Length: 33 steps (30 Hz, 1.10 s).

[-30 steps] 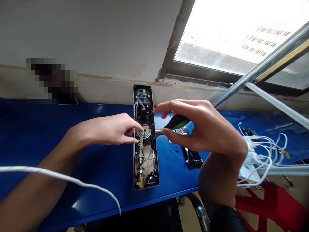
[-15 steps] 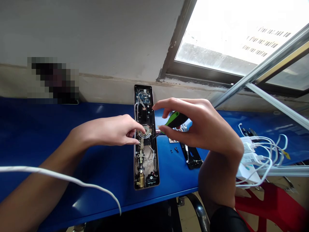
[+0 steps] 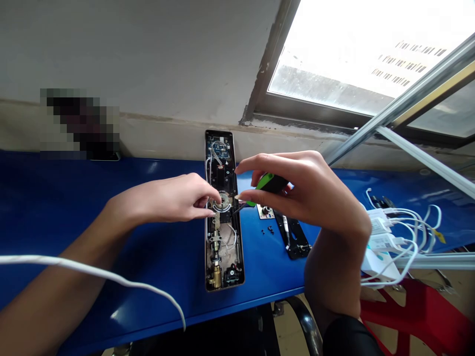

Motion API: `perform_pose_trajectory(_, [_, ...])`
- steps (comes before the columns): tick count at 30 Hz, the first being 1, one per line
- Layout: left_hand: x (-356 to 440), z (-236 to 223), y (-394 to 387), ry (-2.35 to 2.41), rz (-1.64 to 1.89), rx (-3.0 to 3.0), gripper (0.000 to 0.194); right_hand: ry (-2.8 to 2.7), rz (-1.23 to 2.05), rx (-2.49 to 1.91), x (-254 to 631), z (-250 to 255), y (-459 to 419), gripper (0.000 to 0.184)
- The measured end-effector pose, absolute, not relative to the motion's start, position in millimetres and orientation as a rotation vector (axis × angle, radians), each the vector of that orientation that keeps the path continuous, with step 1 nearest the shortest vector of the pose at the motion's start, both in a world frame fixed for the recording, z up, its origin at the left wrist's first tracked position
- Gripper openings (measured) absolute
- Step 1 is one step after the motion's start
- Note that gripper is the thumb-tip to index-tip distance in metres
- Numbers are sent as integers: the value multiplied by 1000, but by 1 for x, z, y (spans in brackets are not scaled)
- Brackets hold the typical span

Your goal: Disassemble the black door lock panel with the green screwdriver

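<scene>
A: Bench first.
B: Blue table [image 3: 55, 198] under a bare plaster wall [image 3: 148, 59], bright window [image 3: 352, 54] up on your right.
A: Where's your work?
B: Opened door lock [image 3: 223, 257] lying flat on the table, its long axis running straight away from you. Circuit board [image 3: 218, 148] at the far end, brass parts [image 3: 215, 277] at the near end.
A: Your hands?
B: Left hand [image 3: 174, 200] comes in from the left, fingertips on the round metal ring [image 3: 223, 201] mid-lock. Can't really tell if they pinch it or only rest there; the fingers hide the contact. Right hand [image 3: 308, 195] is closed narrow around a green-and-black screwdriver [image 3: 270, 183], shaft slanting left, tip just right of the ring.
A: Nearer hand?
B: Your left, directly over the lock. Your right stays off to its side.
A: Around you?
B: Small screws [image 3: 270, 229] and a black plate [image 3: 293, 237] right of the lock, white chargers [image 3: 382, 242] farther right, white cable [image 3: 92, 274] across your left forearm [image 3: 63, 242].
</scene>
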<state>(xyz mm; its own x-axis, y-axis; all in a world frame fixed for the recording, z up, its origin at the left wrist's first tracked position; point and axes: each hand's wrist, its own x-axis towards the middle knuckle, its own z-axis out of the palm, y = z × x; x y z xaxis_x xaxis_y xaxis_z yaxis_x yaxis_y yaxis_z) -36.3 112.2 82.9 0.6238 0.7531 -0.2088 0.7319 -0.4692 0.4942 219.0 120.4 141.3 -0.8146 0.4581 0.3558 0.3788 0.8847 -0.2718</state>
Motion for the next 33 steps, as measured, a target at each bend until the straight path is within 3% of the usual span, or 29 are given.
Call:
perform_pose_trajectory(14, [-35,58,122,1305,144,2486,34,-2629,274,-617,219,141,120,28])
perform_pose_trajectory(33, [-34,54,130,1096,243,2588,14,-2620,276,-600,218,141,120,24])
